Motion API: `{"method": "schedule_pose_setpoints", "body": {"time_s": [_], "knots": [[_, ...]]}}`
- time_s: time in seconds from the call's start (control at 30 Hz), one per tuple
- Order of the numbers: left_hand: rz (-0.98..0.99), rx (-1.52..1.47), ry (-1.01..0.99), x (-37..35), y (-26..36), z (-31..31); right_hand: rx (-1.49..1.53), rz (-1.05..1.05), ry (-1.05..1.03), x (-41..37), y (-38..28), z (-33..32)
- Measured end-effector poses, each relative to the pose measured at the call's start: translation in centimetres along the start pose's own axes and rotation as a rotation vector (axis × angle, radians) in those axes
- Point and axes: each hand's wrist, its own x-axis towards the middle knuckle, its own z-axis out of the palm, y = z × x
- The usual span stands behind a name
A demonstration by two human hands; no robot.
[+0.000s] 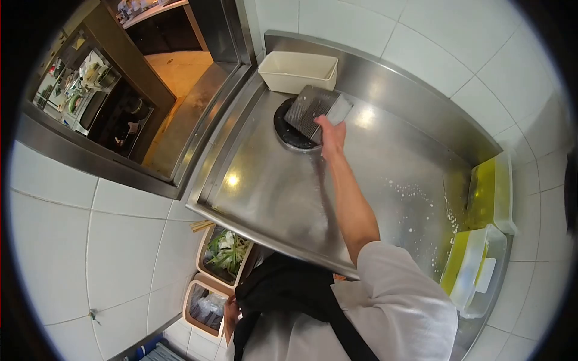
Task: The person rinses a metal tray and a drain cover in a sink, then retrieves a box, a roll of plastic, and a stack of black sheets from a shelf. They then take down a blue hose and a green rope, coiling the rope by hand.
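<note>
Fingers (326,123) of the right hand (332,136) are closed on the near edge of a silver perforated metal grater (310,109). It is held tilted, just beyond the fingertips, over a round black plate (288,133) lying directly beneath them on the stainless steel counter (271,192). Farther past the fingers stands a cream rectangular plastic tub (298,72). Well off to their right are white splashes (415,198) and clear lidded containers of yellow liquid (478,265). The left hand (229,314) hangs low by the black apron (289,295), its grip too hidden to tell. With so shallow a pinch, the grater could slip, scraping knuckles or pushing the plate across the slick steel.
</note>
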Motion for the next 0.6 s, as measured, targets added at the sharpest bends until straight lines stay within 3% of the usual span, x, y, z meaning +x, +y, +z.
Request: {"method": "schedule_pose_setpoints", "body": {"time_s": [0.07,0.13,0.23,0.3,0.33,0.37,0.4,0.43,0.5,0.53,0.57,0.6], "knots": [[-0.437,-0.628,0.134,-1.1,6.9,-2.6,0.068,0.059,0.022,-1.4,-2.7,-0.2],[-0.475,-0.738,0.112,-0.3,6.4,-4.0,0.300,0.047,-0.028,-3.5,-6.9,-0.2],[-0.403,-0.663,0.140,2.7,8.5,-8.2,0.287,-0.005,0.018,-5.0,-6.6,0.1],[-0.189,-0.499,0.150,6.1,10.1,-9.9,0.063,-0.014,0.192,-4.3,-0.3,1.0],[-0.058,-0.557,0.065,8.4,10.2,-10.1,-0.120,0.022,0.261,-3.5,4.4,1.4],[0.006,-0.425,-0.068,9.5,13.0,-10.8,0.176,0.048,0.055,-3.9,2.3,1.4],[0.008,-0.295,-0.220,9.7,16.7,-12.0,-0.033,0.075,0.210,-2.9,1.4,2.9],[0.026,-0.159,-0.378,9.7,20.8,-12.3,0.003,0.104,0.221,-2.8,0.5,3.2],[0.108,-0.009,-0.551,7.1,28.3,-13.2,-0.053,-0.031,0.236,-7.3,-5.1,2.0],[0.184,0.114,-0.679,6.2,31.5,-13.0,-0.100,-0.128,0.129,-8.5,-5.7,0.5],[0.205,0.165,-0.750,5.1,33.7,-12.1,-0.143,-0.068,0.050,-14.2,-11.1,-1.5],[0.421,-0.064,-0.632,3.9,35.2,-11.1,-0.265,-0.089,0.031,-18.7,-14.2,-2.9]]}}
